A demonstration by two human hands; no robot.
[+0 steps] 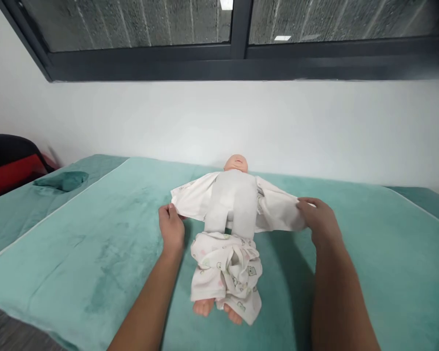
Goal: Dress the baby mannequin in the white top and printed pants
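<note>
- Nearest the camera, two bare forearms reach out over a teal blanket (95, 253) that covers the whole surface; its plush nap shows darker rubbed patches on the left.
- On the blanket lies a doll (231, 200) on its back, feet toward the camera, head toward the wall.
- Printed pants (227, 270) are bunched around its lower legs, bare feet sticking out.
- A white top (274, 207) lies spread open under the doll's torso, flaps out to both sides.
- Left hand (171, 226) is closed, pinching the left flap's edge.
- Right hand (320, 219) grips the right flap's edge, fingers curled over the cloth.
- Far left, a folded teal cloth (62, 180) rests beside a red and black cushion (10, 163).
- Behind, a plain white wall (314, 126) rises to a dark-framed window (237, 58).
</note>
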